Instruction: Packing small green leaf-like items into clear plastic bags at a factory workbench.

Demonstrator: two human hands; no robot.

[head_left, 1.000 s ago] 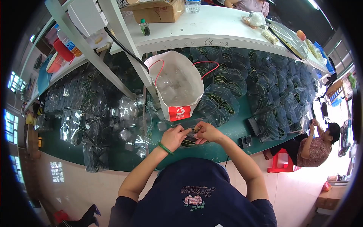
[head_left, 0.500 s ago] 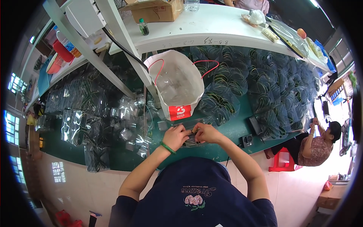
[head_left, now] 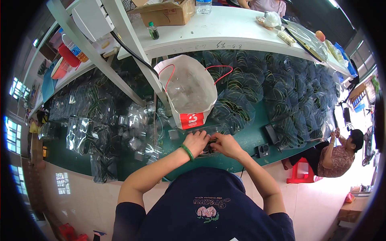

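My left hand (head_left: 196, 143), with a green bangle at its wrist, and my right hand (head_left: 226, 145) meet above the table just in front of the paper bag. Fingers of both are bent and closed over a clear plastic bag (head_left: 221, 129) with a dark coiled cable (head_left: 208, 149) at it. My hands cover much of the cable, so I cannot tell how far it lies inside. The white paper bag (head_left: 196, 91) stands beyond them, with red handles, a red panel and clear plastic inside. Small clear packets (head_left: 138, 142) lie to the left.
Many bagged cables (head_left: 295, 96) cover the table's right side; more bagged pieces (head_left: 86, 106) lie at left. A black box (head_left: 271, 133) and a small camera-like device (head_left: 262, 150) sit right of my hands. White posts and a shelf (head_left: 181, 42) rise behind. A person (head_left: 335, 156) sits at right.
My left hand has moved right and slightly forward, closer to the right hand. The right hand has shifted slightly right, and the dark cable has been drawn between them.
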